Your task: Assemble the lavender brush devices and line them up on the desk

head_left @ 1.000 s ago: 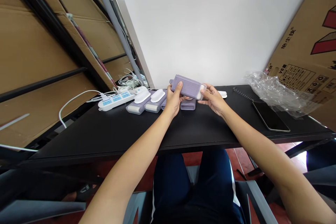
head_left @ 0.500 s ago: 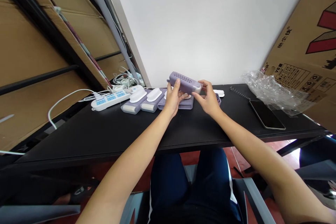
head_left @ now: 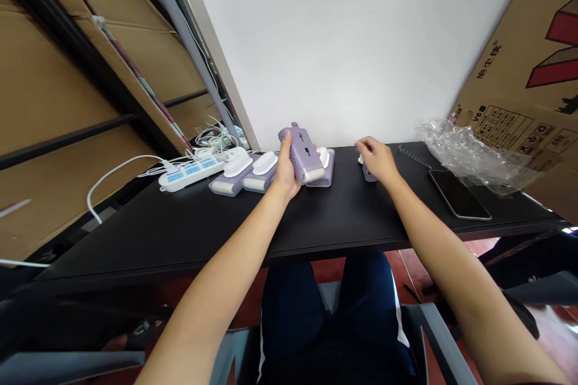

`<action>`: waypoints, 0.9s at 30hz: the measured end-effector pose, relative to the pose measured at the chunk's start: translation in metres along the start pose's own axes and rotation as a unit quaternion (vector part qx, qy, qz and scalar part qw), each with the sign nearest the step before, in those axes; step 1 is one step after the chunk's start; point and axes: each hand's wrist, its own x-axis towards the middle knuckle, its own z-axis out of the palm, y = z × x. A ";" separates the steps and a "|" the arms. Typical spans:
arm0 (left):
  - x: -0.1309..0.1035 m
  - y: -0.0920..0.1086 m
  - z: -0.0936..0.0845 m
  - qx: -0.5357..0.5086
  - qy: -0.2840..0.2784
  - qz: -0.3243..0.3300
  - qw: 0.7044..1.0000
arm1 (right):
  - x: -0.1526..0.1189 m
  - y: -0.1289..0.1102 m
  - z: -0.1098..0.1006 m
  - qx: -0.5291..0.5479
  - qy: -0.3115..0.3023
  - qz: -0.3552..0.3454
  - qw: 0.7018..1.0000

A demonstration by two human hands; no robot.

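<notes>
My left hand (head_left: 286, 169) is wrapped round a purple device (head_left: 303, 153), tilted, with small slots in its upper face and a pale translucent end. Behind and beside it, purple cases (head_left: 226, 184) with white oval pieces (head_left: 265, 163) on top lie in a row on the black table (head_left: 180, 222). My right hand (head_left: 377, 157) hovers by a purple and white item (head_left: 368, 174) near the wall, its fingers curled; whether they hold anything is too blurred to tell.
A white power strip (head_left: 192, 171) with cables sits at the left. Over on the right are a black phone (head_left: 459, 194), a coiled cord (head_left: 413, 157), crumpled clear plastic (head_left: 474, 156) and a large cardboard box (head_left: 519, 96). A white wall (head_left: 338, 42) stands behind.
My right hand has let go of the purple device and moved right, to the small item. My left hand has turned the device so its slotted face shows.
</notes>
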 end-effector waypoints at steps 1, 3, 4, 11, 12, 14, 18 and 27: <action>0.000 0.000 0.000 0.003 -0.002 0.000 1.000 | 0.007 0.015 -0.006 -0.018 0.012 0.061 0.998; 0.000 0.001 0.000 0.010 -0.002 -0.003 1.000 | 0.018 0.042 -0.016 -0.052 -0.020 0.126 0.990; 0.000 0.001 0.000 0.013 0.000 -0.003 1.000 | 0.022 0.053 -0.020 -0.068 -0.059 0.132 0.987; -0.001 0.000 0.001 0.012 0.002 -0.003 1.000 | 0.025 0.075 -0.020 -0.131 -0.161 0.139 0.968; -0.001 0.000 0.001 0.012 0.001 -0.004 1.000 | 0.025 0.075 -0.019 -0.148 -0.158 0.149 0.965; -0.001 0.000 0.001 0.014 0.000 -0.005 1.000 | 0.024 0.075 -0.017 -0.187 -0.156 0.168 0.955; -0.002 -0.001 0.001 0.022 0.006 -0.002 1.000 | 0.024 0.073 -0.018 -0.245 -0.132 0.197 0.940; -0.001 -0.003 -0.001 0.045 0.006 -0.019 0.999 | 0.025 0.062 -0.025 -0.068 0.058 0.217 0.972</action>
